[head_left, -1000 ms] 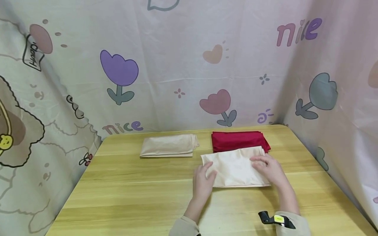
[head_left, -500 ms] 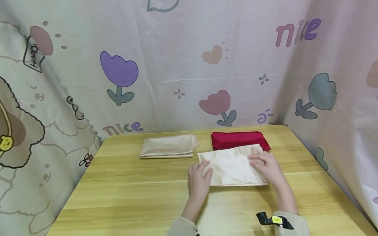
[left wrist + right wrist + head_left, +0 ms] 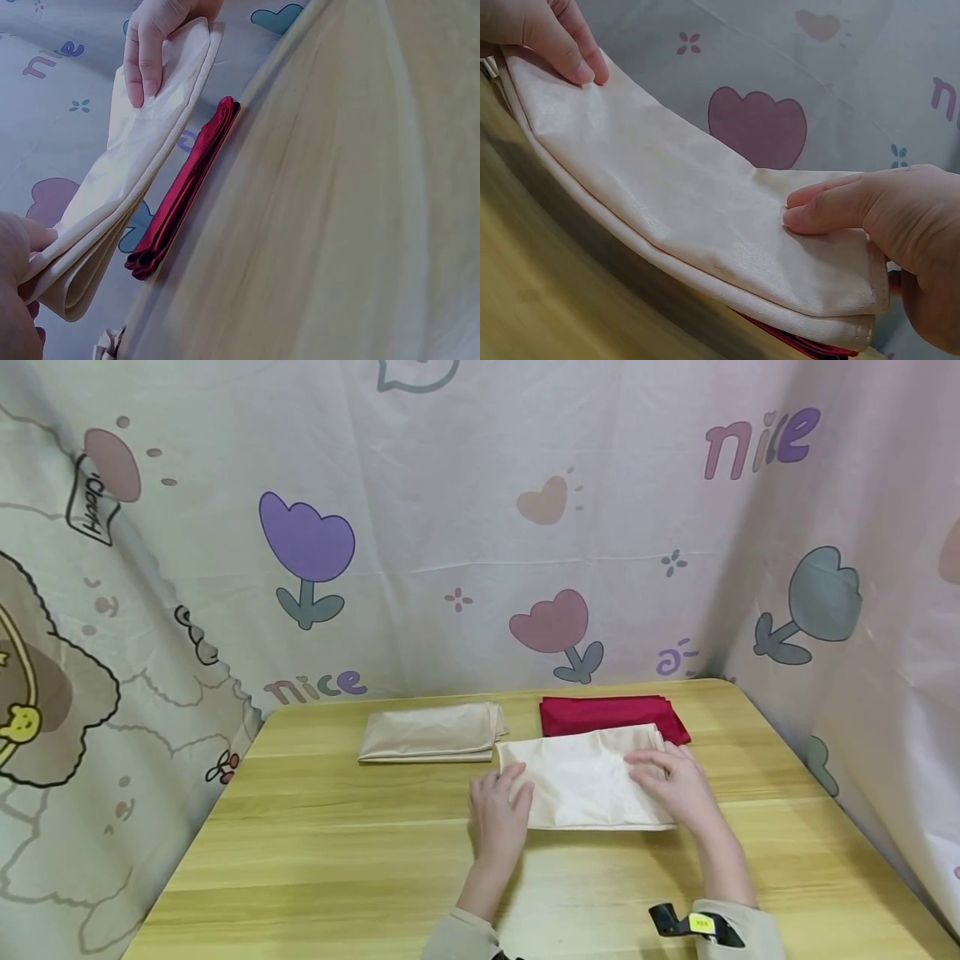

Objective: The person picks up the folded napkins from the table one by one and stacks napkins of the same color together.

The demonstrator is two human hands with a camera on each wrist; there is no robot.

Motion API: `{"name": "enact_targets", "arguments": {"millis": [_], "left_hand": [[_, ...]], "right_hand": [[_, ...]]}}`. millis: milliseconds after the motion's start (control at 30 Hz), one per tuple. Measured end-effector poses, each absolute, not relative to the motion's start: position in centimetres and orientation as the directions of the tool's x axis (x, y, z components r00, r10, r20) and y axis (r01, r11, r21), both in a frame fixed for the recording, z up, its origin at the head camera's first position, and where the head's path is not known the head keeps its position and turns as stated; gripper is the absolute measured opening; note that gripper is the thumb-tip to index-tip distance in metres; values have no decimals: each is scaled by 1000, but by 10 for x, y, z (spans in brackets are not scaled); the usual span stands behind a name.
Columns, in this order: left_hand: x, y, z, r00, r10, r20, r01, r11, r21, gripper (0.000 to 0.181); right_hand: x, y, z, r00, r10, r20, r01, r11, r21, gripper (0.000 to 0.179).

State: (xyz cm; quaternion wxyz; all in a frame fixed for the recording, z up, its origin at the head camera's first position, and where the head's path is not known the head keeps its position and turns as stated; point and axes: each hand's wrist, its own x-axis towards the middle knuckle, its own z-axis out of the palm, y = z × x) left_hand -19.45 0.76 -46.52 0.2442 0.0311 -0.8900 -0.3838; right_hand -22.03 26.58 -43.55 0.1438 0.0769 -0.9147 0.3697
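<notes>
Between my two hands hangs a folded cream cloth [image 3: 577,785], several layers thick, lifted off the table. My left hand [image 3: 501,817] grips its left end; in the left wrist view the thumb lies on top and fingertips show under the layers. The right end is pinched by my right hand [image 3: 678,787], thumb and fingertips on the upper face in the right wrist view, other fingers beneath. Behind the cloth lies a folded red cloth [image 3: 607,714], its front partly covered in the head view. A folded beige cloth [image 3: 427,732] rests at the back, left of the red one.
The wooden table [image 3: 315,843] runs up to a patterned curtain [image 3: 450,510] at the back, with curtain on both sides too. A black strap mount with a yellow label [image 3: 701,924] sits on the right sleeve.
Both hands have shifted slightly left and a little toward the back with the cream cloth between them. The red and beige cloths stay in place.
</notes>
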Motion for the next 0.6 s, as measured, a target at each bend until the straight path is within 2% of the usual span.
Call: {"name": "enact_targets", "arguments": {"millis": [367,600], "left_hand": [[-200,-4,-459,-858,-266,440,167,665,728,27],[-204,-12,-459,-799,-277,534,247,658,711,23]], "right_hand": [[-221,254,-430,-944,-63,325,-265,733,-627,22],[-221,244,-428,-938,-70,340,-276,746,-606,23]]}}
